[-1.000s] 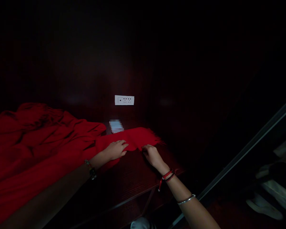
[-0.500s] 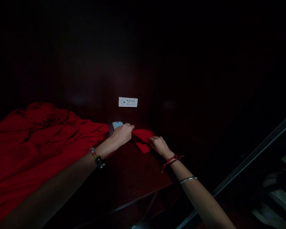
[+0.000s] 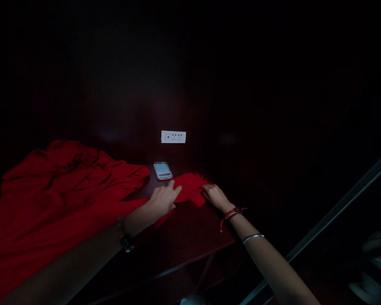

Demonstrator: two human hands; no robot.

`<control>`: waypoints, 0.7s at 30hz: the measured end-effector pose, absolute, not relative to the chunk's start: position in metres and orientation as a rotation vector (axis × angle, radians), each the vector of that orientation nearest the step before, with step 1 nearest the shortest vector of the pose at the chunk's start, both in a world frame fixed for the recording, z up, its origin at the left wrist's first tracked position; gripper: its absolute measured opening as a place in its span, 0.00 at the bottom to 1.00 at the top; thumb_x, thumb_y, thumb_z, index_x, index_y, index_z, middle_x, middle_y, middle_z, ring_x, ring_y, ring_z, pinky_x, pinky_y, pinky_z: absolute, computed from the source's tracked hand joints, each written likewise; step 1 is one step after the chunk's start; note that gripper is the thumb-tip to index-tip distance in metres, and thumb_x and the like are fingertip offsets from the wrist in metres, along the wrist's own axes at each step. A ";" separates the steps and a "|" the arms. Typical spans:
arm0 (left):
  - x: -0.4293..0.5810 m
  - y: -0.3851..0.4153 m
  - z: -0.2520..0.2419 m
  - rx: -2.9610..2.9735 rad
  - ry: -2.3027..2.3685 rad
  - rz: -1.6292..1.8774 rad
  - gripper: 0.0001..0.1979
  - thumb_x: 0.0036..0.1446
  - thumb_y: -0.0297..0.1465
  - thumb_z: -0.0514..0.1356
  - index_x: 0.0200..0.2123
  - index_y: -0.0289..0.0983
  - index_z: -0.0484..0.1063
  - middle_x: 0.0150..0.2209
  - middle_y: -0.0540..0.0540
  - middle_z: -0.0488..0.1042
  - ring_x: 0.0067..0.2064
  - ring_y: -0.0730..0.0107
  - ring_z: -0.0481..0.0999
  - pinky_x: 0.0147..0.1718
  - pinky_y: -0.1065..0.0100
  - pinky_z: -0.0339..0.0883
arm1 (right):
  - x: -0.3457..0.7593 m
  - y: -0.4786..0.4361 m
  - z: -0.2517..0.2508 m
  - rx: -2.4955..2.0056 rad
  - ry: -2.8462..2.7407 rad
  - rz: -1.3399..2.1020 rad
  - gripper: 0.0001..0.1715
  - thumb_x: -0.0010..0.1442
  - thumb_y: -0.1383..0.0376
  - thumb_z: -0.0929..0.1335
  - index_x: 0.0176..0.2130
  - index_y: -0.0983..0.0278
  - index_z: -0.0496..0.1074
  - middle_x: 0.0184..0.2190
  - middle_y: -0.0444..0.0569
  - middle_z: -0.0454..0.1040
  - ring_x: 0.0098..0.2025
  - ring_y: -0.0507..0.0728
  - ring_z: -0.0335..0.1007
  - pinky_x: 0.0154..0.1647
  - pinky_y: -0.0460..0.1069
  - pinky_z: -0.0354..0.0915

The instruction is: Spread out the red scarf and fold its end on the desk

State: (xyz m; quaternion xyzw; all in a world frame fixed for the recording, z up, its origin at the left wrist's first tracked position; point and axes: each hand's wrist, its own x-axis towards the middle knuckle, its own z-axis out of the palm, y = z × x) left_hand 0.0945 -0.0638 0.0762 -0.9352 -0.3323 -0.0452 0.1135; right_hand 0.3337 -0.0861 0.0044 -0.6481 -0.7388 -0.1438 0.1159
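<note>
A big red cloth [image 3: 57,190] lies crumpled across the left of a dark wooden surface [image 3: 190,237]. Its fringed end [image 3: 190,186] reaches to the middle, folded over. My left hand [image 3: 163,199] rests flat on that end, fingers stretched out toward the right. My right hand [image 3: 214,197] presses on the cloth's right edge, fingers laid on the fabric. A phone [image 3: 163,171] with a lit screen lies just behind my left hand.
A white socket strip [image 3: 173,137] sits on the dark back wall above the phone. A metal rail [image 3: 333,212] runs diagonally at the right, with pale things dimly seen beyond it. The room is very dark.
My left hand moved back from beside the phone and now lies flat on the cloth end. The right hand stayed on the cloth's right edge. The phone is uncovered.
</note>
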 end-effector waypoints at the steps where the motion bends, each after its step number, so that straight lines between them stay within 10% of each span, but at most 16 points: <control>1: 0.092 -0.062 0.073 -2.753 -0.990 -0.081 0.20 0.50 0.25 0.53 0.49 0.36 0.61 0.46 0.36 0.65 0.38 0.55 0.72 0.32 0.60 0.66 | 0.334 -0.086 0.005 -1.877 -2.203 -0.419 0.16 0.58 0.68 0.60 0.47 0.66 0.65 0.40 0.53 0.71 0.43 0.54 0.66 0.45 0.47 0.56; 11: 0.084 -0.047 0.097 -3.393 -0.908 0.121 0.21 0.50 0.40 0.55 0.47 0.39 0.66 0.42 0.46 0.72 0.41 0.66 0.71 0.39 0.70 0.62 | 0.348 -0.089 0.004 -1.778 -2.225 -0.241 0.19 0.53 0.74 0.61 0.44 0.67 0.68 0.41 0.54 0.71 0.44 0.54 0.66 0.47 0.49 0.57; 21: 0.121 0.037 0.022 -3.102 -1.731 -0.798 0.25 0.56 0.40 0.46 0.53 0.31 0.55 0.54 0.33 0.59 0.55 0.56 0.59 0.48 0.62 0.55 | 0.379 -0.028 0.017 -1.925 -1.615 0.134 0.17 0.47 0.74 0.61 0.36 0.63 0.73 0.33 0.47 0.75 0.34 0.54 0.71 0.34 0.46 0.64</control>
